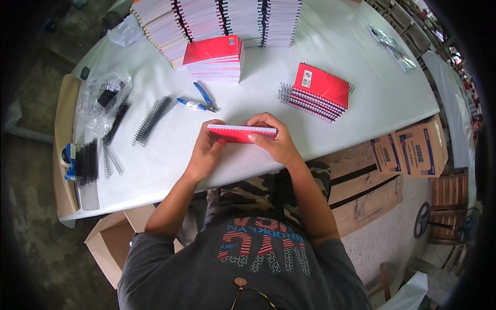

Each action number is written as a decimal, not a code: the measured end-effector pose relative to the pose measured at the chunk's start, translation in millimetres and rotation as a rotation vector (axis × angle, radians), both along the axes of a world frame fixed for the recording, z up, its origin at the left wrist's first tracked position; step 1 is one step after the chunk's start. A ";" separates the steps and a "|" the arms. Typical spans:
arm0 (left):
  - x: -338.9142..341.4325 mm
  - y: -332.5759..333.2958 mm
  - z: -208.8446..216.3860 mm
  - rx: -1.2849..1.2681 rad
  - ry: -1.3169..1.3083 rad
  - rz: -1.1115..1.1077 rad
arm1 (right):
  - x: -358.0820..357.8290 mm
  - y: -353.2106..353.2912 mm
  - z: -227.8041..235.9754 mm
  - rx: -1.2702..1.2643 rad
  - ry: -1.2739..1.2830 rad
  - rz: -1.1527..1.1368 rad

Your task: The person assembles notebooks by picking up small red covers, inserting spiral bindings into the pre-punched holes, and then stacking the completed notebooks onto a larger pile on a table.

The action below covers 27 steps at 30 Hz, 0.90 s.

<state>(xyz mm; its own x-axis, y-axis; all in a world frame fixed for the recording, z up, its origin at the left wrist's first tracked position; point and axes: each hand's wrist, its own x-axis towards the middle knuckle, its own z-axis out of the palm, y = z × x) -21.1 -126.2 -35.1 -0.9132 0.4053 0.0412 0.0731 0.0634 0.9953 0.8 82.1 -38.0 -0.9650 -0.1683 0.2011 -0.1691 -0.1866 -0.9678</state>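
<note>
Between my hands I hold a red-covered notebook block, tilted so its white page edge with punched holes faces up. My left hand is closed on its left end, thumb on the red cover. My right hand grips the right end, fingers behind and thumb in front. Just beyond my left hand lie blue-handled cutting pliers, their handles spread. A stack of red-covered blocks sits farther back. To the right is a pile of red spiral-bound notebooks with wire coils sticking out at the ends.
Black spiral coils lie left on the white table, with more coils near a blue tape dispenser. A clear plastic bag sits behind them. Tall rows of bound books stand at the back. Cardboard boxes are at right.
</note>
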 end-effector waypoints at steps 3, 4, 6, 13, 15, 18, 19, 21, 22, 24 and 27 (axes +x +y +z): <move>5.3 -0.1 -8.0 -0.052 0.045 0.021 | 4.2 -3.8 8.9 -0.028 -0.072 0.020; 5.8 -1.3 -8.9 -0.084 0.077 0.033 | 4.3 -3.6 9.0 -0.028 -0.074 0.024; 0.7 -8.8 -3.8 -0.426 0.362 0.031 | 2.0 -2.9 7.2 0.192 0.114 -0.001; -88.6 -116.6 13.9 -1.395 0.683 0.661 | 5.6 -6.4 11.6 0.138 -0.121 0.004; -89.0 -126.1 8.4 -1.367 0.497 0.577 | 6.6 -7.3 12.0 0.182 -0.083 -0.023; -78.4 -130.0 3.5 -1.307 0.531 0.603 | 7.4 -6.1 9.3 0.181 -0.126 0.005; -78.5 -137.6 6.0 -1.243 0.467 0.653 | 7.9 -6.1 8.6 0.181 -0.125 0.011; -76.7 -142.8 11.6 -1.177 0.399 0.704 | 8.7 -6.3 7.2 0.166 -0.149 0.000; -75.1 -142.3 16.6 -1.173 0.427 0.726 | 9.1 -6.2 6.6 0.168 -0.150 0.005; -68.1 -135.9 22.2 -1.230 0.515 0.694 | 9.0 -6.3 7.2 0.174 -0.131 -0.012; -60.5 -131.2 1.4 -1.341 0.461 0.546 | 9.1 -7.5 4.7 0.138 -0.117 -0.019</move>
<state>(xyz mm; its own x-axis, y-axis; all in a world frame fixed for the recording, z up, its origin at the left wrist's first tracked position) -81.6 -257.4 -33.7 -0.9700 0.0016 0.2432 0.0215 0.9966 0.0791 9.9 74.6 -33.3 -0.9838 -0.1677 0.0638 -0.0563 -0.0486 -0.9972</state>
